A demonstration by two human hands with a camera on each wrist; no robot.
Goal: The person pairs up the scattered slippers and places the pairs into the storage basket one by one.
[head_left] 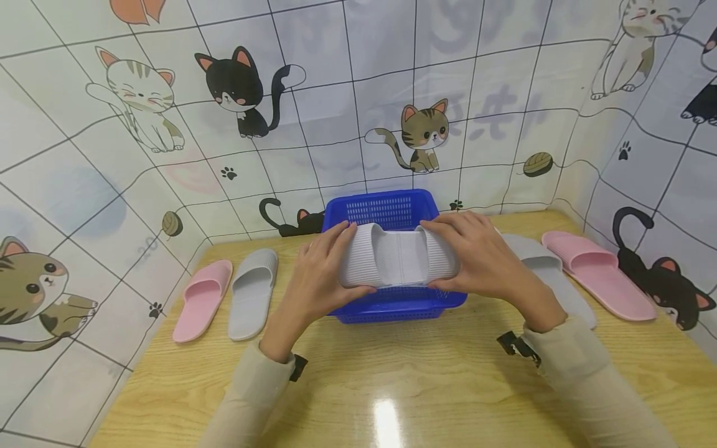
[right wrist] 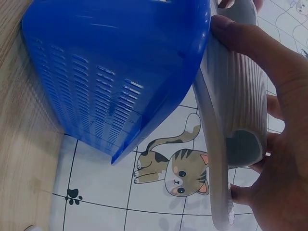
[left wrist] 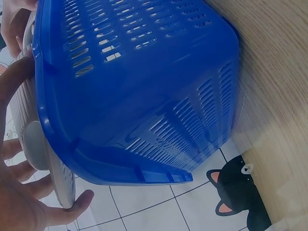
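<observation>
Over the blue plastic basket, a pair of white slippers is held up sideways, ribbed straps at the outer ends and soles overlapping in the middle. My left hand grips the left end, thumb along the near edge and fingers over the strap. On the right end, my right hand holds the other strap the same way. The left wrist view has a slipper right at the basket rim. In the right wrist view the ribbed strap lies under my right hand, beside the basket.
To the left on the wooden table lie a pink slipper and a grey slipper. Another grey slipper and pink slipper lie on the right, the grey one partly behind my right arm. A cat-patterned wall covering encloses the table.
</observation>
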